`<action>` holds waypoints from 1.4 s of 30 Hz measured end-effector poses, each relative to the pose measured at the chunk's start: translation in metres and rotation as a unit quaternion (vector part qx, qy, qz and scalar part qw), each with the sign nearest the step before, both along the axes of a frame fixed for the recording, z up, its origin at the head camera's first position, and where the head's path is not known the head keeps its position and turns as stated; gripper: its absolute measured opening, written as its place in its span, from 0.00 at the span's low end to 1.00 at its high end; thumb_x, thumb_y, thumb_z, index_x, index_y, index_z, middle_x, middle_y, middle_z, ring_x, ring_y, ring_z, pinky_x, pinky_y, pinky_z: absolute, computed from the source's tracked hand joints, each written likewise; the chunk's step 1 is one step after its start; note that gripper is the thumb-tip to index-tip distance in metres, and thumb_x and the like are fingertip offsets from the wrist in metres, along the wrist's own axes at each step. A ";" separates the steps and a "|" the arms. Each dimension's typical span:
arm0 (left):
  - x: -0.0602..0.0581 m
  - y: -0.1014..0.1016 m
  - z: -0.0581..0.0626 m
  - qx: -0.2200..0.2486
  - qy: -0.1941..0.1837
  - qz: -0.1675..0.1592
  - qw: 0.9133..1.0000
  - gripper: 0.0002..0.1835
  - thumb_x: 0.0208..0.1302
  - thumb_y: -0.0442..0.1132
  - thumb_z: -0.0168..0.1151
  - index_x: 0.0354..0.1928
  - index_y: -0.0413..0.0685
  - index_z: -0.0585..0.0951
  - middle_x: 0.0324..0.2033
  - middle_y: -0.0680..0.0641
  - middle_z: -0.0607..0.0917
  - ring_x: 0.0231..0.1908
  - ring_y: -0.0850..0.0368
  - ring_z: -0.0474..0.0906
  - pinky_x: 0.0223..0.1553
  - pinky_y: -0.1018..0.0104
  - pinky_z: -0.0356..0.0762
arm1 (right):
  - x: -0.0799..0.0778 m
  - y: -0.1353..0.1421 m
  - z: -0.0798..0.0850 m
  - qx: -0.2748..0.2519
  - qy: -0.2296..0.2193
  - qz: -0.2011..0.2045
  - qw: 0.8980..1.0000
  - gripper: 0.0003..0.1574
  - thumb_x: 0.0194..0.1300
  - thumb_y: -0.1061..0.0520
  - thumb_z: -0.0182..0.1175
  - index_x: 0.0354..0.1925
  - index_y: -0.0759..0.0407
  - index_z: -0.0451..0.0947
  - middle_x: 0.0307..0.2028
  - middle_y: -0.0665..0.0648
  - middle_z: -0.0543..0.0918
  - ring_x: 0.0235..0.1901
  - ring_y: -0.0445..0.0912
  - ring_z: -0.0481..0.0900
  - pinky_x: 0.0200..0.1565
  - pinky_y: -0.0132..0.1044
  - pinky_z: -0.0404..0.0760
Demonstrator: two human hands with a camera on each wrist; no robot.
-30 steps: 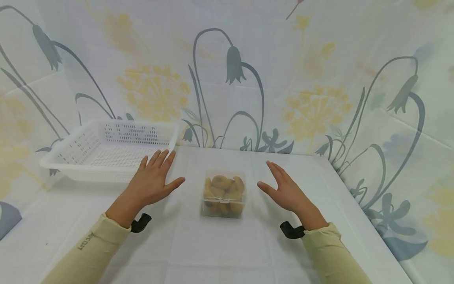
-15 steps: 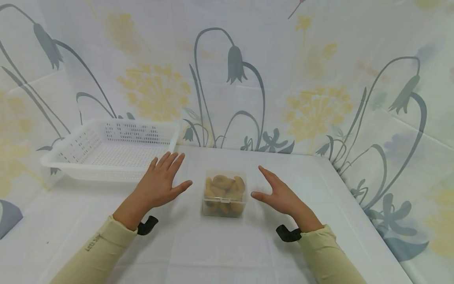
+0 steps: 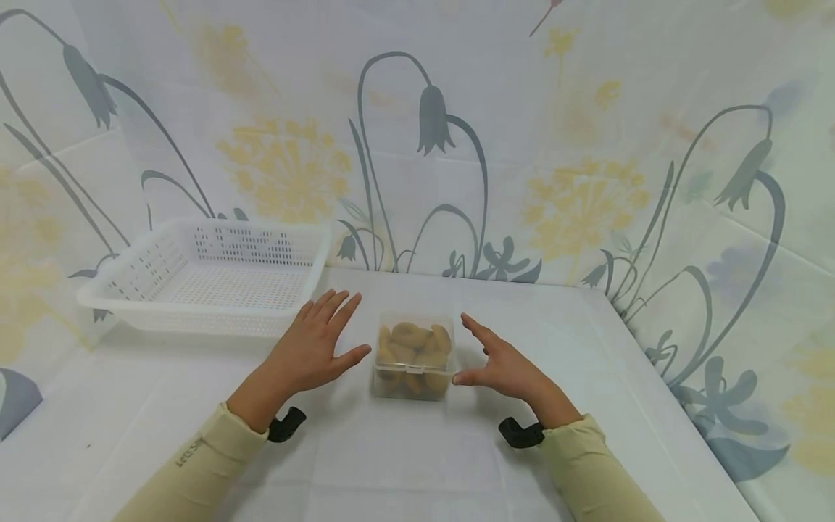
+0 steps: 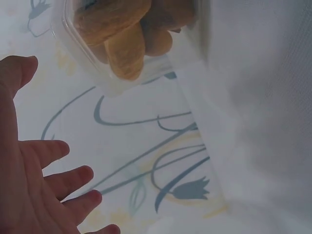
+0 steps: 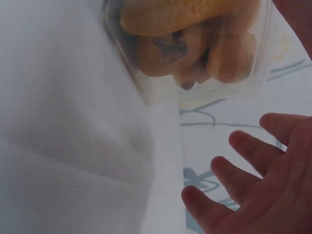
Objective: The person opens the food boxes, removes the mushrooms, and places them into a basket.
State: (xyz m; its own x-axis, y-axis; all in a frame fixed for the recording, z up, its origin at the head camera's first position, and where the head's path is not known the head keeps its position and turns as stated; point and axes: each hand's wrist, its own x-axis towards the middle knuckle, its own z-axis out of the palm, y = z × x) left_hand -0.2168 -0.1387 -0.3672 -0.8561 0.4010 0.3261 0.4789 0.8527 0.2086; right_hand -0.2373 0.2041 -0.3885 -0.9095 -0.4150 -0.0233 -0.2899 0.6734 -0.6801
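A clear plastic box (image 3: 412, 386) with a lid stands on the white table between my hands. Brownish-yellow rounded pieces (image 3: 409, 335) fill it; in the right wrist view one piece (image 5: 170, 46) carries a dark patch. My left hand (image 3: 313, 351) is held left of the box, fingers spread, its thumb pointing at the box's side. On the other side, my right hand (image 3: 505, 366) has its fingers extended and its thumb tip close to the box's right wall. Neither hand holds anything. Both wrist views show the box beyond the extended fingers.
A white perforated plastic basket (image 3: 196, 319) stands at the back left, behind my left hand. A flower-printed cloth (image 3: 417, 145) rises behind the table (image 3: 391, 464) and along its right side. Black wrist mounts (image 3: 287, 425) sit at both cuffs.
Both hands have moved in toward the box from either side, the left going right and the right going left. The box and basket have stayed put.
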 end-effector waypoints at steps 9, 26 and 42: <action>-0.004 0.007 0.002 0.004 0.006 -0.028 1.000 0.43 0.66 0.63 0.53 0.75 0.49 0.55 0.72 0.39 0.61 0.73 0.39 0.52 0.70 0.38 0.52 | -0.003 -0.006 -0.006 -0.036 0.005 0.049 0.998 0.71 0.49 0.41 0.74 0.78 0.45 0.39 0.76 0.54 0.53 0.74 0.56 0.53 0.67 0.58 0.64; -0.002 0.021 0.002 0.024 0.034 -0.070 0.997 0.43 0.64 0.61 0.57 0.75 0.47 0.57 0.71 0.39 0.63 0.72 0.39 0.55 0.70 0.39 0.56 | -0.011 -0.017 -0.020 -0.067 -0.036 0.060 0.995 0.76 0.49 0.44 0.75 0.78 0.50 0.33 0.77 0.57 0.46 0.74 0.55 0.53 0.68 0.54 0.64; -0.001 0.034 0.003 0.023 0.043 -0.098 0.994 0.43 0.63 0.61 0.57 0.74 0.47 0.58 0.70 0.39 0.65 0.71 0.39 0.57 0.69 0.40 0.58 | -0.019 -0.027 -0.031 -0.167 -0.096 0.072 0.979 0.70 0.47 0.57 0.76 0.77 0.45 0.42 0.66 0.57 0.69 0.63 0.50 0.70 0.60 0.42 0.72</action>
State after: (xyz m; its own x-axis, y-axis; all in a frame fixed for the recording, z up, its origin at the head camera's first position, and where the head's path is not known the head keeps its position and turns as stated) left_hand -0.2182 -0.1050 -0.3639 -0.7313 0.5395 0.4173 0.6521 0.7324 0.1959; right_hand -0.2563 0.1772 -0.4192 -0.8334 -0.5519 -0.0289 -0.2113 0.3666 -0.9061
